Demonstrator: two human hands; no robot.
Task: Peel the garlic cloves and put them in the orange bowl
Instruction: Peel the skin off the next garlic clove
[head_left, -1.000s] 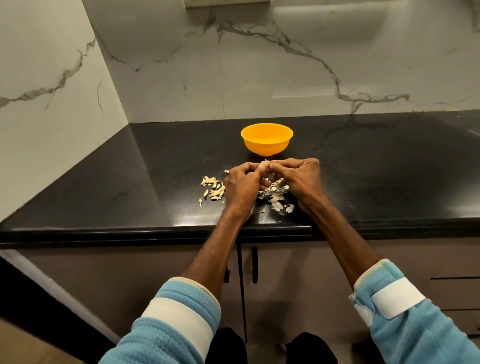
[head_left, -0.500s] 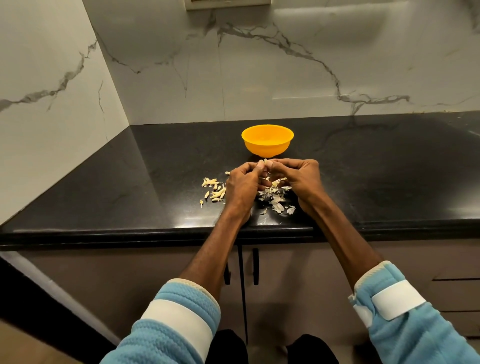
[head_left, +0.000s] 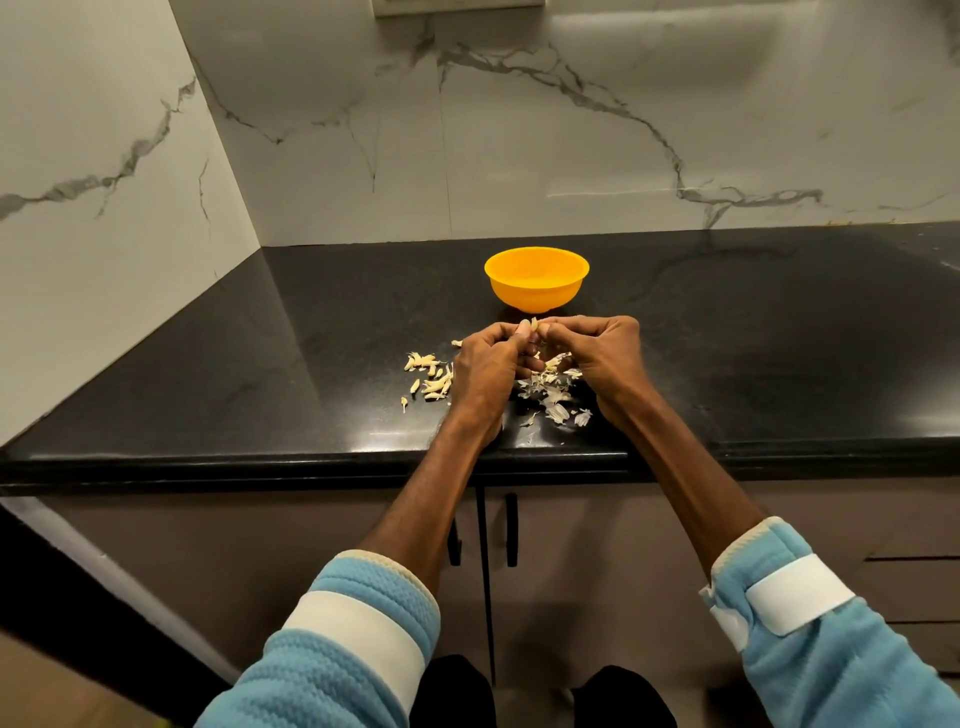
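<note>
Over a black stone counter, I'm watching left hand and right hand pinching 1 pale garlic clove near round orange bowl.

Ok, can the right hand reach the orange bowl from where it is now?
Probably yes. The right hand sits just in front of the orange bowl, with only bare counter between them and nothing in the way. It is busy, though: it and the left hand both pinch a garlic clove.
</note>
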